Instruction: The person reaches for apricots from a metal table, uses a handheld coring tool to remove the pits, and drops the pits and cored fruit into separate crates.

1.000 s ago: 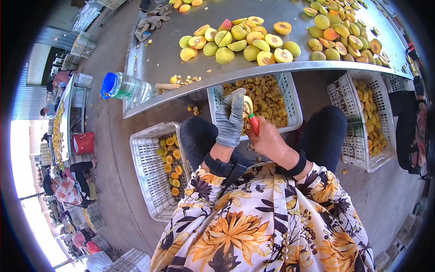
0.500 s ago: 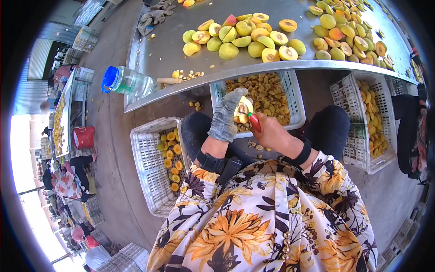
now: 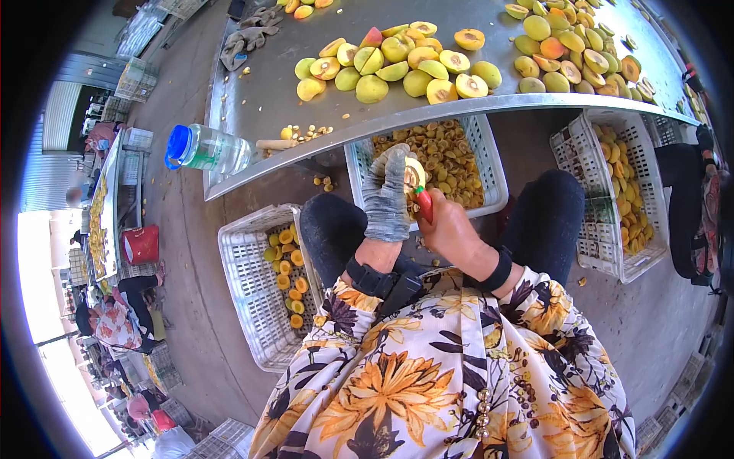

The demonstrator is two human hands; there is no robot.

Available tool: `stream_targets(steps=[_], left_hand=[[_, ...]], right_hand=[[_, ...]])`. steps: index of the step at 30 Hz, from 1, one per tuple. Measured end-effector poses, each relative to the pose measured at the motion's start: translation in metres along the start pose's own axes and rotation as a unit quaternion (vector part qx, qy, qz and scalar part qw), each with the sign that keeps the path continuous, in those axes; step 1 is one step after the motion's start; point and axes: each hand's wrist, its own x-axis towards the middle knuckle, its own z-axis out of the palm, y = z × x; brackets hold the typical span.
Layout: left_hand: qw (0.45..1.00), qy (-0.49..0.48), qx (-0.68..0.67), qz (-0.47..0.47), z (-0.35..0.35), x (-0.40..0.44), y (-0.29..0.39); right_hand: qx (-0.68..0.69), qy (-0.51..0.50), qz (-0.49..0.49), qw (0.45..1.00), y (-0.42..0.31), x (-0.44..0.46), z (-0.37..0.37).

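My left hand [image 3: 386, 199], in a grey knit glove, is closed around a halved yellow fruit [image 3: 415, 173], like a peach or apricot. My bare right hand [image 3: 453, 229] grips the red handle [image 3: 423, 203] of a small pitting tool with a green collar. Its working end is against the fruit's cut side and mostly hidden. Both hands are above the near edge of a white crate [image 3: 501, 186] holding many fruit pieces. On the metal table [image 3: 283, 84] ahead lies a pile of halved fruit [image 3: 394, 70].
A water bottle [image 3: 210, 149] and a wooden stick [image 3: 275, 144] lie at the table edge near loose pits. Gloves [image 3: 251, 38] rest farther back. White crates with fruit stand left [image 3: 241, 287] and right [image 3: 605, 229]. Other people work far left.
My left hand has turned the fruit half, so its cut face shows less. The right hand and tool have shifted slightly down and left. The view has moved a little.
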Motion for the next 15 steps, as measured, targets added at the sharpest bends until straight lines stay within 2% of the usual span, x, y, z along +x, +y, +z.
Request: stream_targets(steps=[2,4,6,8,9,10,12,14,15], left_hand=[[0.998,0.005,0.021,0.066,0.005,-0.003,-0.002],[0.997,0.003,0.032,0.073,0.005,-0.003,-0.003],[0.996,-0.001,0.043,0.079,0.005,-0.002,-0.003],[0.999,-0.036,0.008,-0.025,0.001,0.005,0.006],[0.993,-0.092,0.028,-0.073,-0.010,0.015,0.011],[0.993,-0.089,0.027,-0.073,-0.017,0.021,0.014],[0.965,-0.178,0.027,-0.190,-0.024,0.030,0.020],[0.962,-0.179,0.011,-0.207,-0.027,0.032,0.023],[0.969,-0.167,0.020,-0.182,-0.027,0.032,0.024]], right_hand=[[0.010,0.021,0.012,1.000,-0.003,-0.002,0.003],[0.028,0.020,0.062,0.997,-0.003,-0.005,0.005],[0.024,0.018,0.059,0.998,-0.001,-0.006,0.008],[0.019,0.012,0.055,0.998,0.001,-0.006,0.007],[0.020,-0.016,0.037,0.999,0.004,-0.004,0.005],[0.021,-0.046,0.019,0.999,0.006,-0.002,0.003],[0.006,-0.075,-0.016,0.997,0.007,0.003,-0.001],[-0.008,-0.102,-0.052,0.993,0.002,0.010,-0.007],[0.034,-0.178,0.056,0.982,-0.018,0.016,-0.021]])
